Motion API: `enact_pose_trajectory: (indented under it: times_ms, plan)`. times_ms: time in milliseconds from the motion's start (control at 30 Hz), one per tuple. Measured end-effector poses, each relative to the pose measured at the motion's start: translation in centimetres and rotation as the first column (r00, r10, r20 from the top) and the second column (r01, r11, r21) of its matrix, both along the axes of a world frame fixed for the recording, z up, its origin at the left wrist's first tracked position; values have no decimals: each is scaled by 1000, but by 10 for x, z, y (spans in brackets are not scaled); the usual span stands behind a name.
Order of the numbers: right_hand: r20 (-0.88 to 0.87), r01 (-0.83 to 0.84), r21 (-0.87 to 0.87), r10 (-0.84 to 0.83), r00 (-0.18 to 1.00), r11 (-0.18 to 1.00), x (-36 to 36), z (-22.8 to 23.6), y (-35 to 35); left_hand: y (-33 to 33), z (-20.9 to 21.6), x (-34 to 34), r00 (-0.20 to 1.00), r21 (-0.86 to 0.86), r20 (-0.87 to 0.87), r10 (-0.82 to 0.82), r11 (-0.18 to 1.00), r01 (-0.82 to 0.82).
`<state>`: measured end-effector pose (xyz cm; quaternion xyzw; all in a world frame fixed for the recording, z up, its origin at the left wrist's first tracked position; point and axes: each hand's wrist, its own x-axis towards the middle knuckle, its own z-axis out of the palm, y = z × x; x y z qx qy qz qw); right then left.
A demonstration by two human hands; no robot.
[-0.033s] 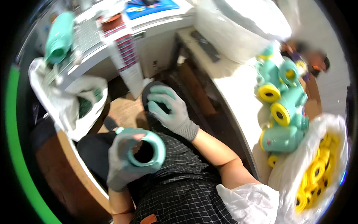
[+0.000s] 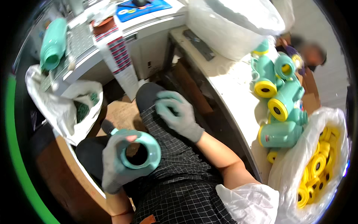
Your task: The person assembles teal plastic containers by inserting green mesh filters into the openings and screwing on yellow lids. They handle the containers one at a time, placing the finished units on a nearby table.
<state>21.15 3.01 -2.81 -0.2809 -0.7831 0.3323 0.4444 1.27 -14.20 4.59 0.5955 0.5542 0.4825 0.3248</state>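
My left hand (image 2: 113,158), in a grey glove, is wrapped round a teal plastic bottle (image 2: 153,151) above my lap. Its wide round mouth faces up, and the inside looks dark. My right hand (image 2: 182,117), in a grey and teal glove, hovers over my right knee, apart from the bottle. Its fingers are curved, a gap shows between thumb and fingers, and nothing is visible in it. Some of its fingertips are blurred.
Teal bottles with yellow ends (image 2: 285,100) lie on the right-hand bench (image 2: 233,97), beside a bag of yellow rings (image 2: 317,164). A large white bag (image 2: 231,33) stands behind. At left, another teal bottle (image 2: 54,43) lies above a white sack (image 2: 48,100) holding green scraps. Another person (image 2: 313,56) is at far right.
The view has shifted slightly, so most things sit a little further left. My right hand has moved a bit right and toward me. My left hand keeps hold of the bottle.
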Motion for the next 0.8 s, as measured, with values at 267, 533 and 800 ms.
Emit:
enact_pose_trajectory:
  times_ms: [267, 533, 800]
  plan:
    - [343, 850, 215, -852, 395, 481, 232, -36, 52, 44, -4, 8, 965, -33, -107, -238, 971, 236]
    - [156, 608, -421, -606, 780, 674, 183, -39, 60, 33, 1, 11, 927, 61, -371, 55, 998, -35]
    - [-489, -543, -783, 240, 839, 303, 10, 70, -32, 26, 18, 12, 836, 233, -548, 19, 964, 131]
